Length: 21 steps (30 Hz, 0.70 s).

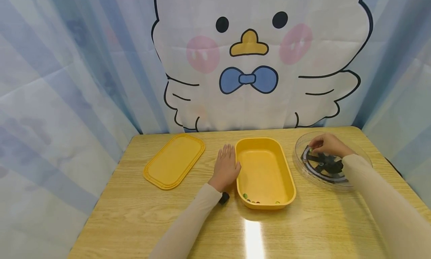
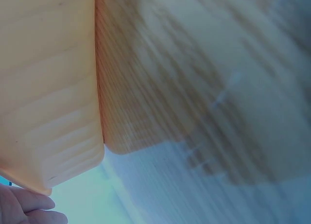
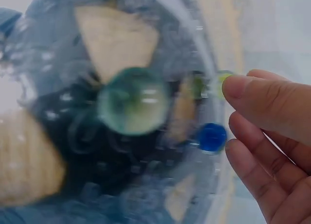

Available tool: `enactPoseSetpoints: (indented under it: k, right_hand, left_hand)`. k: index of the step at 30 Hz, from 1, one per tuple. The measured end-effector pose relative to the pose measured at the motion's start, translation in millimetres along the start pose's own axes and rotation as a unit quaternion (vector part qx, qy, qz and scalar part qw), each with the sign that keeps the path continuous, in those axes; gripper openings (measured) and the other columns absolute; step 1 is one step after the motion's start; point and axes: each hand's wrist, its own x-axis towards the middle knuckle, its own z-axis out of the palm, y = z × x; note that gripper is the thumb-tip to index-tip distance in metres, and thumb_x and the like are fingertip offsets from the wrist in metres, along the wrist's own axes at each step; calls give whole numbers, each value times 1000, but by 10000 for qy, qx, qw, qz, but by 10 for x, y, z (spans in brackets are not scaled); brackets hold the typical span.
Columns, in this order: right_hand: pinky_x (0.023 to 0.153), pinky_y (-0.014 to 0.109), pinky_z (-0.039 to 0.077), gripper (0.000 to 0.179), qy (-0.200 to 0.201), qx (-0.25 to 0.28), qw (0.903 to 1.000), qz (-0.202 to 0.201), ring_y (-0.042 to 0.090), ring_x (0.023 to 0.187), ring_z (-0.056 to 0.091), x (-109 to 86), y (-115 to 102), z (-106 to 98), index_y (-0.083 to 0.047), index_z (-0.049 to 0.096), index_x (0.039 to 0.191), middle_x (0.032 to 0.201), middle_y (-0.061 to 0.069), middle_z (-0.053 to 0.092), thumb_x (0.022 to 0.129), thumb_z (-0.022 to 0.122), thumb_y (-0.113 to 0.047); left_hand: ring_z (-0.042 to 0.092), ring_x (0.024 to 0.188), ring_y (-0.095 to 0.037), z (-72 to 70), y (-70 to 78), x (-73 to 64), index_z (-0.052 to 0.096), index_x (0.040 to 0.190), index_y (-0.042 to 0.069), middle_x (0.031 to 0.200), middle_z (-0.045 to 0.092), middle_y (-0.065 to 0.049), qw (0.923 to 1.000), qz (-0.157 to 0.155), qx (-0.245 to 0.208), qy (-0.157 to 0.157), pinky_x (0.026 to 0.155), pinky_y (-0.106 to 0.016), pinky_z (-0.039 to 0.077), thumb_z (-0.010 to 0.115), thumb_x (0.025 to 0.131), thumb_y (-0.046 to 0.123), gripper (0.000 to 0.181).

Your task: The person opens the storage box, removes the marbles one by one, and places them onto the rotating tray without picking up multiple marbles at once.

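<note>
My right hand (image 1: 328,145) reaches over a clear round dish (image 1: 298,160) at the table's right. In the right wrist view, its thumb and forefinger pinch a small yellow-green marble (image 3: 224,82). Just beside the lower fingertips is a blue marble (image 3: 212,137), and a larger, clear greenish marble (image 3: 133,101) sits farther into the dish. My left hand (image 1: 226,167) has its fingers straight and rests along the left rim of a yellow plastic bin (image 1: 264,165). Several small marbles, among them a green one (image 1: 245,195), lie at the bin's near end.
A flat yellow lid (image 1: 174,161) lies on the wooden table (image 1: 134,221) left of my left hand. Under that wrist shows a small black object (image 1: 223,198). A printed curtain (image 1: 249,109) hangs behind the table and along both sides.
</note>
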Motion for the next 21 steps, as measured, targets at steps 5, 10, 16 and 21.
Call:
enactPoseSetpoints:
  k: [5,10,16,21]
  right_hand:
    - [75,42,56,22,201,47,9998,21,26,85,66,-43,-187,-119,5,68,102,100,23,68,82,68,-5]
    - [79,42,56,23,386,-18,9987,-326,33,92,65,-66,-578,-231,3,68,106,104,23,68,85,66,-7]
    - [84,42,55,19,101,30,9935,-1136,29,96,65,-84,-1186,-249,-8,70,103,104,12,69,85,68,-13]
    - [84,41,55,17,-536,21,9782,-2004,27,93,66,-76,-1647,-109,-10,72,99,101,8,70,82,71,-13]
  left_hand:
    - [10,147,-27,-7,3,-4,17,150,1,157,18,-17,10000,-12,-80,-17,121,-42,10,36,100,30,61]
    - [10,147,-27,-19,-1,-11,17,150,1,157,17,-17,9999,-15,-106,-17,121,-43,10,36,100,30,61]
    - [12,147,-28,-35,-6,-17,19,149,0,156,19,-18,10000,7,-68,19,120,-43,11,37,100,30,60]
    - [12,147,-28,-35,5,-19,19,149,0,156,19,-17,10000,23,-21,-4,120,-43,12,36,100,30,60]
